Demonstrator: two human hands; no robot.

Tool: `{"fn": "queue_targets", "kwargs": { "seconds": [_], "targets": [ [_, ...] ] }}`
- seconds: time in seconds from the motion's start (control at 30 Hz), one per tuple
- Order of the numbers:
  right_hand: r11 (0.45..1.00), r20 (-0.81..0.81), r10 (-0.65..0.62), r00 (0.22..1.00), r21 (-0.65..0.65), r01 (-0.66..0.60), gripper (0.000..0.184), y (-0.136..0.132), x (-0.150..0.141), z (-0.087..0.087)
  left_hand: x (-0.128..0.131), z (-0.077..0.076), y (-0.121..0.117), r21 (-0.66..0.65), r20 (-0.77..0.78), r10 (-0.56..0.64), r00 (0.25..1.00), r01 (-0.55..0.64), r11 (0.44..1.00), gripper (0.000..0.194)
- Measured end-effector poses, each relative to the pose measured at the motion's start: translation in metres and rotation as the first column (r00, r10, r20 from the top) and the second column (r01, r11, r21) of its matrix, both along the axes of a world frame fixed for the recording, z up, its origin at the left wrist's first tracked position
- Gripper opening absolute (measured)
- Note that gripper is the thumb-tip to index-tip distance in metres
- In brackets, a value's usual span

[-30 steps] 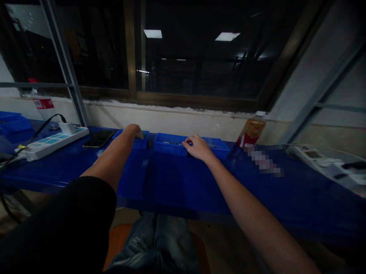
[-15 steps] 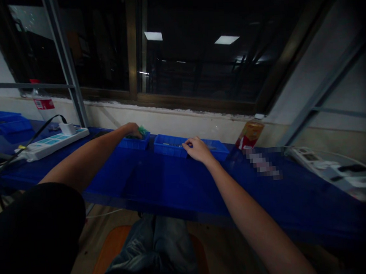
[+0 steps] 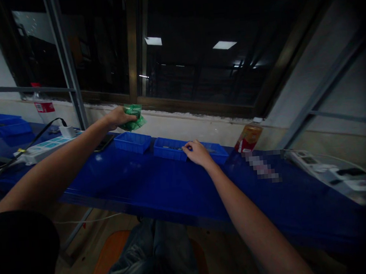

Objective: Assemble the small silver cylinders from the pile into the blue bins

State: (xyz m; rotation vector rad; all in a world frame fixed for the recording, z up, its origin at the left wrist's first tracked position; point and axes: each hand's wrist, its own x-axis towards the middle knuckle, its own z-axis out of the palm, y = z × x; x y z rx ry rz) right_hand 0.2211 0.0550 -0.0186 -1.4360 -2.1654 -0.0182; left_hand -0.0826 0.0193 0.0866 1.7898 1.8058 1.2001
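1. Left hand (image 3: 117, 117): fingers clamped on a green packet (image 3: 133, 117), above the bench's (image 3: 132, 183) far edge.
2. Right hand (image 3: 198, 152): thumb and fingertips pinched together at the middle blue bin (image 3: 170, 149).

On the table (image 3: 161, 189) before me, a row of bins (image 3: 133, 148) spans 11 to 1 o'clock, below the window (image 3: 197, 76). The phone (image 3: 105, 143) lies at 11, then the power strip (image 3: 49, 145), with a bottle (image 3: 43, 106) behind it. More bins (image 3: 9, 125) sit at 10. Another bottle (image 3: 249, 138) stands between 1 and 2.
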Motion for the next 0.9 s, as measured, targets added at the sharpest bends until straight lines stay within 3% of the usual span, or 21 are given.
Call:
{"fn": "queue_targets", "kwargs": {
  "seconds": [0.1,0.23,0.33,0.43,0.57,0.67,0.77,0.9],
  "targets": [
    [1.0,0.002,0.001,1.0,0.008,-0.001,0.029,0.001,0.0,0.0,0.016,-0.01,-0.038,0.081,-0.236,-0.158,0.959,0.182,0.98,0.011],
    [1.0,-0.005,0.009,1.0,0.023,-0.009,0.029,0.001,0.001,0.0,0.036,-0.057,-0.068,0.344,-0.523,-0.047,0.851,0.261,0.902,0.018],
    [1.0,-0.007,0.013,1.0,0.016,-0.013,0.028,0.001,0.002,-0.001,0.042,-0.101,-0.067,0.37,-0.57,0.017,0.821,0.238,0.898,0.02],
    [1.0,-0.005,0.012,1.0,0.019,-0.012,0.028,0.002,0.002,-0.002,0.044,-0.13,-0.062,0.321,-0.536,-0.02,0.844,0.226,0.92,0.022],
    [1.0,0.002,0.005,1.0,0.023,-0.006,0.028,0.003,0.002,-0.003,0.048,-0.137,-0.069,0.245,-0.544,-0.099,0.833,0.27,0.931,0.041],
    [1.0,0.008,0.003,1.0,0.02,-0.003,0.029,0.001,0.001,-0.002,0.05,-0.133,-0.079,0.09,-0.591,-0.191,0.784,0.299,0.95,0.066],
    [1.0,0.008,0.0,1.0,0.016,0.0,0.028,-0.001,0.0,-0.001,0.051,-0.13,-0.084,-0.049,-0.574,-0.22,0.789,0.235,0.971,0.078],
    [1.0,-0.002,0.005,1.0,0.013,-0.005,0.027,-0.002,-0.001,-0.001,0.051,-0.125,-0.084,-0.108,-0.543,-0.205,0.815,0.175,0.979,0.082]
  ]
}}
